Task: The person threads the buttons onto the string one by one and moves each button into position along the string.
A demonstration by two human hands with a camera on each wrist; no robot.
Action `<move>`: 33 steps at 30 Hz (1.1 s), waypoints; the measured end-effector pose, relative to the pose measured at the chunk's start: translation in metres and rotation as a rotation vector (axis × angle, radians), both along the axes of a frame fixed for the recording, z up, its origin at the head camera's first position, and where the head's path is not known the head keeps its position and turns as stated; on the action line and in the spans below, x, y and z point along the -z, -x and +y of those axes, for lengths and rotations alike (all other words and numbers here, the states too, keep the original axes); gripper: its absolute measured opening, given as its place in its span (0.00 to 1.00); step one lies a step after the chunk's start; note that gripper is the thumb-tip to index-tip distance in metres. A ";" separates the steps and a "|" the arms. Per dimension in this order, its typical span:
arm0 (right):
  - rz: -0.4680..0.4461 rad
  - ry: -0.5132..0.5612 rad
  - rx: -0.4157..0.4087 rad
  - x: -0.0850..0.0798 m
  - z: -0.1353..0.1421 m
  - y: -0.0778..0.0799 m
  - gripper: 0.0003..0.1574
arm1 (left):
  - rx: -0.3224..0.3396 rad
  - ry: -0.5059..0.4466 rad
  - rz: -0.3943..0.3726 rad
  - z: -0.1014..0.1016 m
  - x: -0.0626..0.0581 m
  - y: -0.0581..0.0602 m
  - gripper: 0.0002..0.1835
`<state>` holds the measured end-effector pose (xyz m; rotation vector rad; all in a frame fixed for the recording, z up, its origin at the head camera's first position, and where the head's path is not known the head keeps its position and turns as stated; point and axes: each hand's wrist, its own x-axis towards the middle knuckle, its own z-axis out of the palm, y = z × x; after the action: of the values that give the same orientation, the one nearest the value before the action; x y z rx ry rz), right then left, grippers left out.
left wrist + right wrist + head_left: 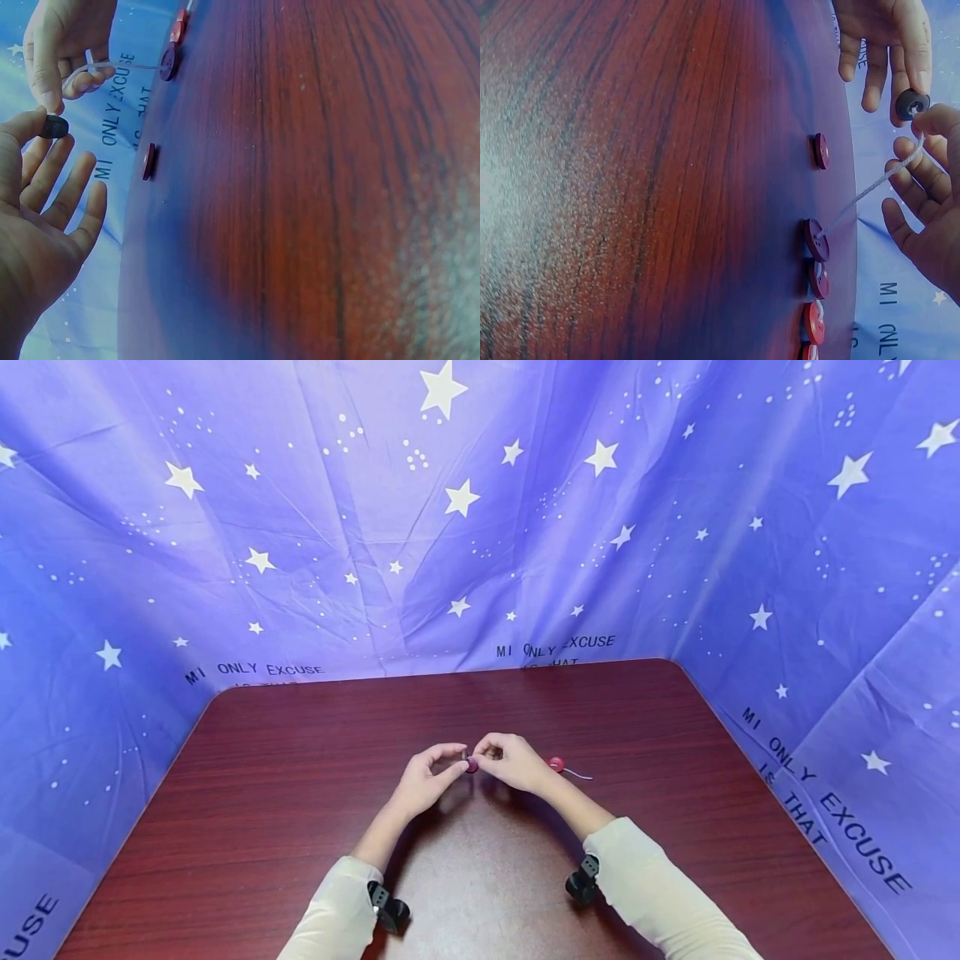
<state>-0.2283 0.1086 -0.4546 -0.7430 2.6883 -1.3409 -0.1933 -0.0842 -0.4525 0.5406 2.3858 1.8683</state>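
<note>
My left hand (426, 783) pinches a small dark round button (913, 105) between thumb and fingertips, its other fingers spread. Close against it, my right hand (516, 765) pinches a whitish cord (877, 182) with thumb and forefinger. The cord's end is at the hole in the button's face. From there the cord slants to a strung maroon button (817, 240), followed by another maroon one (819, 280) and a red one (814, 322). Apart from this row, a loose dark red button (822, 151) stands on edge on the tabletop.
The wood-grain table (262, 793) has a rounded far edge, with a blue-purple star-printed curtain (337, 527) behind and at the sides. Right of my right hand, a red button (556, 764) lies with a cord tail (579, 774) trailing rightward.
</note>
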 end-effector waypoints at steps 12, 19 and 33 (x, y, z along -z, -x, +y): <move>-0.024 0.009 -0.014 -0.004 0.001 -0.002 0.03 | 0.005 -0.008 0.017 0.000 0.002 0.000 0.18; -0.008 0.035 -0.014 -0.001 0.001 -0.002 0.03 | -0.018 0.003 0.021 0.001 0.002 -0.001 0.18; -0.035 0.087 -0.025 0.002 0.001 0.000 0.05 | -0.022 -0.001 0.052 0.000 0.001 -0.001 0.18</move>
<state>-0.2282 0.1100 -0.4563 -0.7498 2.5999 -1.4590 -0.1927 -0.0839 -0.4537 0.5721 2.4329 1.8878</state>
